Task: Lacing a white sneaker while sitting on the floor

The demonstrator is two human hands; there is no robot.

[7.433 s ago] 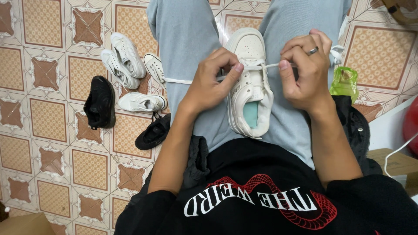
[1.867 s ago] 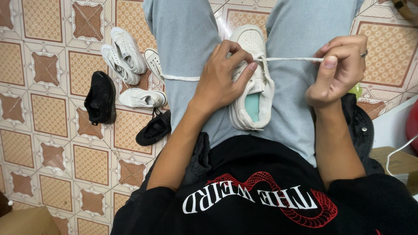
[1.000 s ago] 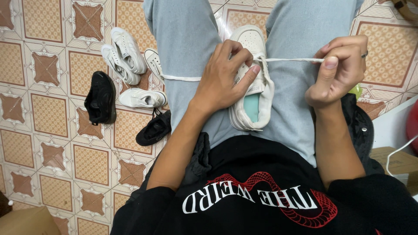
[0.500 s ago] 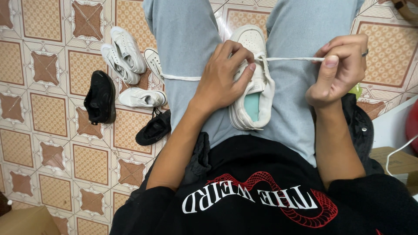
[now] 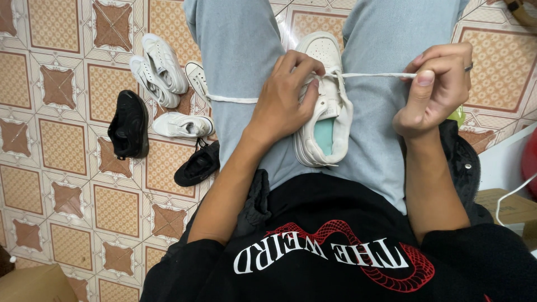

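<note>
A white sneaker (image 5: pixel 327 112) with a pale teal insole lies on my lap between my thighs, toe pointing away. My left hand (image 5: pixel 288 95) grips its lacing area, fingers curled over the tongue. My right hand (image 5: pixel 436 89), with a ring on one finger, pinches one end of the white shoelace (image 5: pixel 375 75) and holds it stretched taut to the right. The other end of the lace (image 5: pixel 229 99) trails left across my light blue jeans.
On the patterned tile floor at left lie several loose shoes: white sneakers (image 5: pixel 162 64), another white one (image 5: pixel 182 126), a black shoe (image 5: pixel 128 126) and a black one (image 5: pixel 198 163). A cardboard box corner (image 5: pixel 33 282) shows bottom left, and a box (image 5: pixel 506 204) sits at right.
Since the oldest frame my right hand has drawn the lace out to the right until taut. Over the last second both hands have barely moved.
</note>
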